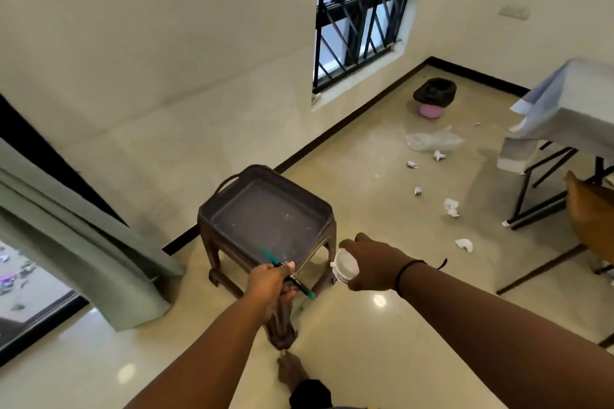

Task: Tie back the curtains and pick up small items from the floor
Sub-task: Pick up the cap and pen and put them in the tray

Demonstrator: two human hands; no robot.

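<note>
My left hand (269,285) grips a green-tipped black pen (287,272) over the near edge of a dark tray (232,206). The tray sits on a brown plastic stool (282,325). My right hand (372,262) holds a small white tub (345,266) just right of the tray's corner. Several crumpled white paper scraps (452,207) lie on the tiled floor to the right, with a clear plastic bag (432,141) beyond them. A grey-green curtain (83,242) hangs loose at the left, down to the floor.
A small bin with a black liner and pink base (433,97) stands in the far corner under a barred window (358,10). A cloth-covered folding table (564,116) and a brown chair (591,216) stand at the right. My foot (292,372) is below.
</note>
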